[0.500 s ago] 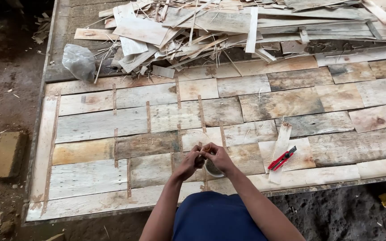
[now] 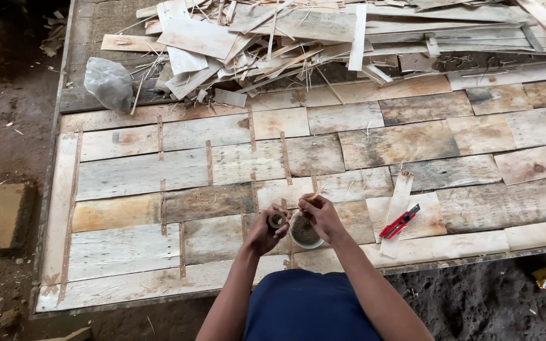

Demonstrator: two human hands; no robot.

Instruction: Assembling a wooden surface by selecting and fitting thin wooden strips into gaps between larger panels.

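Item, lower centre of frame: left hand (image 2: 265,230) closed around a small tape roll (image 2: 277,220), right hand (image 2: 321,215) pinching its strip, both over a white cup (image 2: 304,232) on the plank table (image 2: 159,170); risk: an elbow tipping the cup, or strip tearing.

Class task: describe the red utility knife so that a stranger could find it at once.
Start at the big panel of pieced wooden boards and go to its near edge, just beside the right hand. There the utility knife lies on a pale loose strip: the only red thing there.
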